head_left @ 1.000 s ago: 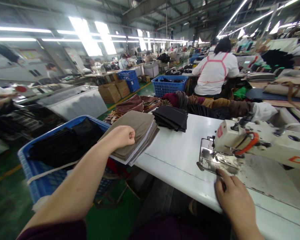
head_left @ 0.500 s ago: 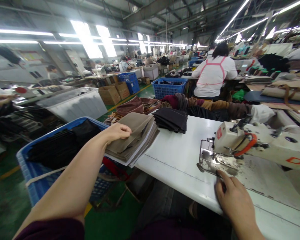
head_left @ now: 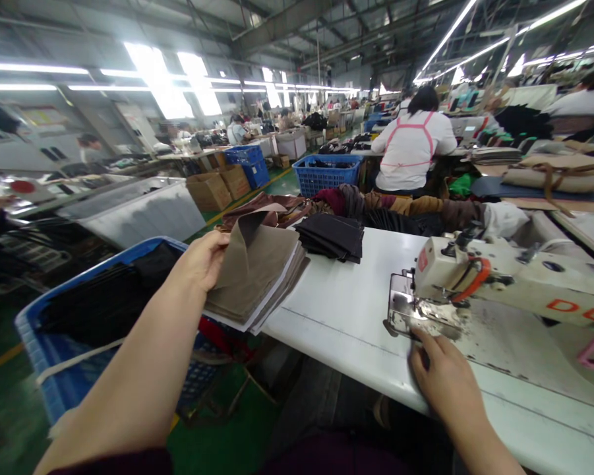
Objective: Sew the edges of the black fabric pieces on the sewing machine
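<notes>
My left hand (head_left: 204,258) is closed on the lifted edge of a brown fabric piece (head_left: 238,249), which curls up and shows a dark underside. Under it lies a stack of brown pieces (head_left: 264,270) with a white layer showing at its side, at the table's left end. My right hand (head_left: 442,369) rests on the white table (head_left: 336,300), fingers stretched forward and holding nothing I can see. Its index fingertip touches the front of the metal plate (head_left: 403,303) of a sewing machine (head_left: 494,277). Beside the brown stack sits a pile of black pieces (head_left: 330,237).
A blue basket (head_left: 34,330) with black pieces stands left of the table, below my left forearm. Heaped cloth (head_left: 415,208) lines the table's far side. Beyond it a person in a white top (head_left: 408,148) sits facing away. Cardboard boxes (head_left: 208,192) stand at the far left.
My left hand has moved left and turned, raising the top piece's edge off the stack. My right hand stays by the machine plate. The whole view has shifted slightly.
</notes>
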The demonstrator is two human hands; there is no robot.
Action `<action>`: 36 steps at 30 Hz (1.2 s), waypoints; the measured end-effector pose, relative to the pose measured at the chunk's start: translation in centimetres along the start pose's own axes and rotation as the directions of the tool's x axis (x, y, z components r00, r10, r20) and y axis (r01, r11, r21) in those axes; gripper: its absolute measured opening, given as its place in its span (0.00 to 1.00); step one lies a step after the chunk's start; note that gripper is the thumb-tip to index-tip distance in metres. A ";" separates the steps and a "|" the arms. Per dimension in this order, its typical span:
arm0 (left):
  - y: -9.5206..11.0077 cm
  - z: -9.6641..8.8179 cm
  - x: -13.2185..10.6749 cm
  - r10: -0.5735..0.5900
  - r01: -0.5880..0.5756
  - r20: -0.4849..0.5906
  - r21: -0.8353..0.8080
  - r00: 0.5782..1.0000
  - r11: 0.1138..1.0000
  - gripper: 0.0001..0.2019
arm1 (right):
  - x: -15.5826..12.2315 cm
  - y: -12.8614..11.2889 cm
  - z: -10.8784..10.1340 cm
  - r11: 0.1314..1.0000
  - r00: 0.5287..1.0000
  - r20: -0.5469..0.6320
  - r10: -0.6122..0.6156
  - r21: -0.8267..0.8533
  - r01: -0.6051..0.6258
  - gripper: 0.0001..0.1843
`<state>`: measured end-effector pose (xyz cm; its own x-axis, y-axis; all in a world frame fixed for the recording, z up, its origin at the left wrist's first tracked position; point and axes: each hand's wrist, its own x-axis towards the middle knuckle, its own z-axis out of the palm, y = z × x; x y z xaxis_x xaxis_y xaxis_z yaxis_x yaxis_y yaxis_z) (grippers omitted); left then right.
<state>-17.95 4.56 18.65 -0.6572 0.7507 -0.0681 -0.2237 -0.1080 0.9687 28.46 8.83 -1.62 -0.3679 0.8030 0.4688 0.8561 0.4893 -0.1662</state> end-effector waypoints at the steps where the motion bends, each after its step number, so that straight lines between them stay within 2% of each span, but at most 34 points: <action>1: -0.6 0.7 -0.7 0.052 -0.052 0.015 0.010 0.999 0.999 0.11 | 0.3 -0.6 0.0 0.999 1.000 0.003 -0.018 0.038 0.018 0.20; 4: -3.4 3.2 -3.4 0.167 -0.186 0.149 0.119 0.975 0.975 0.08 | 1.4 -3.0 -0.5 0.981 0.997 0.011 -0.072 0.181 0.069 0.21; 6: -6.3 5.0 -5.4 0.170 -0.248 0.298 0.248 0.939 0.937 0.04 | 2.3 -4.9 -1.2 0.956 0.993 0.013 -0.119 0.272 0.111 0.26; 8: -9.7 6.7 -7.4 0.186 -0.363 0.417 0.399 0.890 0.842 0.04 | 3.3 -6.7 -1.8 0.924 0.981 0.030 -0.193 0.342 0.171 0.33; 10: -13.3 8.2 -9.2 0.191 -0.468 0.511 0.494 0.838 0.733 0.04 | 4.0 -7.9 -2.2 0.903 0.966 0.043 -0.255 0.369 0.222 0.34; 12: -16.4 9.3 -10.6 0.144 -0.526 0.596 0.539 0.790 0.658 0.05 | 4.2 -8.2 -1.9 0.884 0.944 0.044 -0.327 0.367 0.289 0.33; 14: -18.6 9.6 -11.5 0.079 -0.567 0.673 0.546 0.735 0.617 0.06 | 4.0 -7.7 -1.3 0.868 0.921 0.044 -0.388 0.353 0.349 0.29; 16: -19.5 9.1 -11.4 0.080 -0.623 0.714 0.544 0.696 0.562 0.08 | 3.3 -6.6 -0.7 0.872 0.919 0.037 -0.393 0.334 0.359 0.24; 18: -19.6 7.8 -10.6 0.106 -0.690 0.740 0.552 0.664 0.468 0.15 | 2.5 -5.2 -0.4 0.888 0.934 0.050 -0.353 0.331 0.318 0.22; 21: -18.7 4.9 -8.8 0.002 -0.760 0.810 0.550 0.587 0.346 0.26 | 1.4 -3.5 -0.8 0.888 0.946 0.103 -0.307 0.388 0.246 0.20; 24: -17.7 2.2 -7.9 -0.153 -0.770 0.847 0.527 0.509 0.359 0.40 | 0.5 -2.7 -1.6 0.858 0.958 0.125 -0.260 0.485 0.169 0.18; 26: -17.2 1.2 -8.2 -0.233 -0.760 0.859 0.511 0.455 0.401 0.43 | 0.0 -2.6 -2.2 0.846 0.967 0.154 -0.200 0.526 0.091 0.17; 27: -17.1 1.0 -8.5 -0.261 -0.749 0.858 0.513 0.442 0.420 0.42 | -0.2 -2.7 -2.5 0.845 0.968 0.186 -0.169 0.532 0.045 0.16; 28: -17.0 1.0 -8.8 -0.271 -0.731 0.850 0.526 0.451 0.435 0.40 | -0.3 -2.8 -2.7 0.848 0.965 0.223 -0.138 0.530 -0.001 0.15; 29: -17.0 1.0 -9.1 -0.264 -0.704 0.836 0.548 0.481 0.452 0.36 | -0.5 -3.0 -2.9 0.853 0.958 0.265 -0.106 0.519 -0.049 0.13; 31: -17.4 1.5 -9.4 -0.226 -0.637 0.796 0.590 0.562 0.496 0.25 | -0.6 -3.2 -3.2 0.870 0.937 0.348 -0.038 0.472 -0.141 0.13; 33: -18.0 2.3 -9.4 -0.175 -0.577 0.744 0.625 0.645 0.526 0.13 | -0.5 -3.5 -3.3 0.877 0.908 0.417 0.039 0.421 -0.231 0.16; 36: -18.8 3.5 -9.0 -0.109 -0.561 0.689 0.662 0.716 0.497 0.18 | -0.2 -3.8 -3.2 0.866 0.867 0.475 0.150 0.360 -0.347 0.18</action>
<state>-5.27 2.09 1.88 0.0496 0.9987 0.0099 0.7342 -0.0432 0.6775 26.43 5.74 1.70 -0.3630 0.9313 -0.0306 0.7387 0.2676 -0.6186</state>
